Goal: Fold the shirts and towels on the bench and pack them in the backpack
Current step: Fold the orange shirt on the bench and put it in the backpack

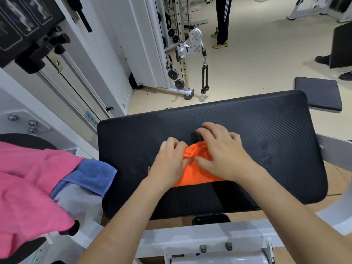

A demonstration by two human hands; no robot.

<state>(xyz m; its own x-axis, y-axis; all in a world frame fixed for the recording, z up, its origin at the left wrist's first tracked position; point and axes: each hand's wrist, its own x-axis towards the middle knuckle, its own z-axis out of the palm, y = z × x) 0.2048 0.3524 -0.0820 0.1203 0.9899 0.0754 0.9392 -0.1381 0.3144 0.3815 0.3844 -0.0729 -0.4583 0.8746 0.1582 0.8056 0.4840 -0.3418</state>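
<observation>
Left hand (169,159) pinches a bunched fold of the small orange microfibre towel (192,175); right hand (222,151) presses flat on it, fingers spread. Towel lies beneath and between both hands, on the black ribbed bench pad (266,126).

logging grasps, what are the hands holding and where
The left hand pinches the orange towel at its bunched left edge; the right hand presses flat on top.

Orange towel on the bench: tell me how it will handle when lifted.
Probably floppy: the orange towel bunches into soft wrinkles where the left hand pinches it. Likely light, as it lies thin under the right hand. It may drag rather than slide on the ribbed bench pad.
</observation>
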